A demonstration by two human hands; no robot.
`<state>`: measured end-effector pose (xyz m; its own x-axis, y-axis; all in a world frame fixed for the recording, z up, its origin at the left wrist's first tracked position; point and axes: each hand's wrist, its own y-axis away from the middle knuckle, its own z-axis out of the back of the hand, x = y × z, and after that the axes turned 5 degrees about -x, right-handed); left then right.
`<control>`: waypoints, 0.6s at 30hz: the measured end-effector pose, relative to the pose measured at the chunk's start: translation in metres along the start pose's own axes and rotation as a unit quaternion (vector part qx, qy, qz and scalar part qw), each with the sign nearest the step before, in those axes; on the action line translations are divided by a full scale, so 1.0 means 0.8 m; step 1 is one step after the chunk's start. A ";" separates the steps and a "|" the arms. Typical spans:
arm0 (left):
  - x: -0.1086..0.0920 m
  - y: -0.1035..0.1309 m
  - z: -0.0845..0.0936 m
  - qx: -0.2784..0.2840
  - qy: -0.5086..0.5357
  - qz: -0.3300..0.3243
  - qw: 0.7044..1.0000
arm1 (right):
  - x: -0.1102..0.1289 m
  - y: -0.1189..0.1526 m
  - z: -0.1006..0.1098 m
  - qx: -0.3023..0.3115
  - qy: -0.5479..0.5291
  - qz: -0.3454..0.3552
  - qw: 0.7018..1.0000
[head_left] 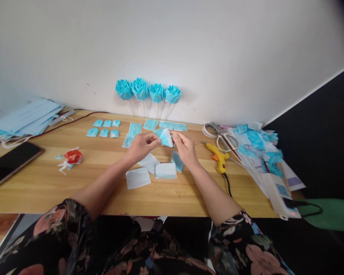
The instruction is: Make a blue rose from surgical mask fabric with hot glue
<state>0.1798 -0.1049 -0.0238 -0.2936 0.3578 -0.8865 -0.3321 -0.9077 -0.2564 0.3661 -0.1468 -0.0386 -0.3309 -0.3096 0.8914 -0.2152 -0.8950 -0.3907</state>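
Both hands pinch a small folded piece of blue-and-white mask fabric (pixel 166 138) above the middle of the table. My left hand (pixel 143 147) grips its left side between thumb and fingers. On the other side, my right hand (pixel 185 147) holds the edge, with its fingertips partly hidden. Below them lie white fabric rectangles (pixel 138 178) and a blue piece (pixel 177 161). Behind the hands are flat blue rectangles (pixel 150 124). Small folded blue petals (pixel 104 133) sit in two rows to the left.
Several blue fabric roses (pixel 140 89) on sticks lean against the wall. A yellow glue gun (pixel 220 154), scissors (pixel 227 141), a tape roll (pixel 208 130), blue scraps (pixel 255 137) and a power strip (pixel 278 194) are right. Face masks (pixel 28 118), a phone (pixel 13 162) and a red scrap (pixel 73 156) are left.
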 end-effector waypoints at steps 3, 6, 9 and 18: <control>0.000 0.000 0.000 -0.008 0.004 0.014 1.000 | 0.000 -0.002 0.001 -0.007 -0.019 -0.004 1.000; 0.001 0.000 -0.001 -0.010 0.004 0.017 1.000 | -0.003 -0.003 0.001 -0.012 -0.037 -0.002 0.999; 0.003 -0.001 -0.002 -0.009 0.009 0.014 1.000 | -0.007 -0.004 0.000 -0.015 -0.069 -0.013 0.997; 0.008 0.000 -0.004 0.002 0.013 0.004 1.000 | -0.007 -0.003 -0.002 0.067 -0.098 -0.062 0.991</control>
<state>0.1805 -0.1028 -0.0306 -0.2727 0.3451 -0.8981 -0.3333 -0.9095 -0.2483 0.3669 -0.1422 -0.0430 -0.1227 -0.2394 0.9632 -0.1149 -0.9605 -0.2533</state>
